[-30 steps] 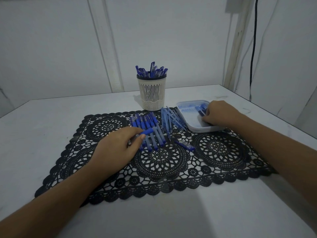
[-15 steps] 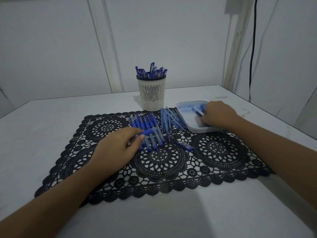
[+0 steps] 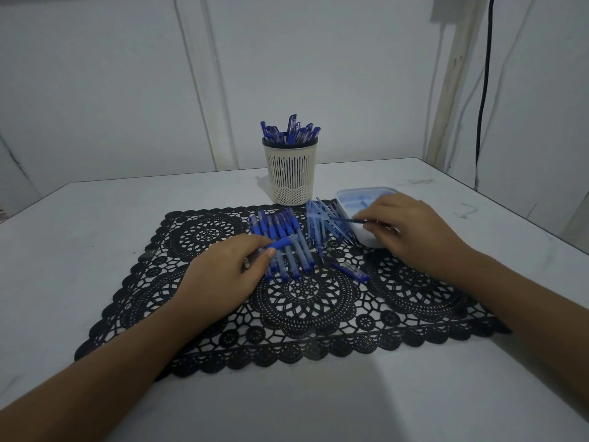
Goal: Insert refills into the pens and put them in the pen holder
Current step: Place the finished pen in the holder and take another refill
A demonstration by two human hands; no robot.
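Refill (image 3: 350,220) pinched in right hand (image 3: 411,231) fingertips, near level, free end pointing toward the left hand. Left hand (image 3: 223,275) grips 1 pen (image 3: 280,243), blue grip end sticking out past the thumb. Between the hands: row of pens (image 3: 276,226), pile of pale blue parts (image 3: 318,223) (barrels or refills, can't tell). Tray (image 3: 366,241) under right hand. Pen holder (image 3: 290,173) beyond both, upright, at far edge of lace mat (image 3: 302,314).
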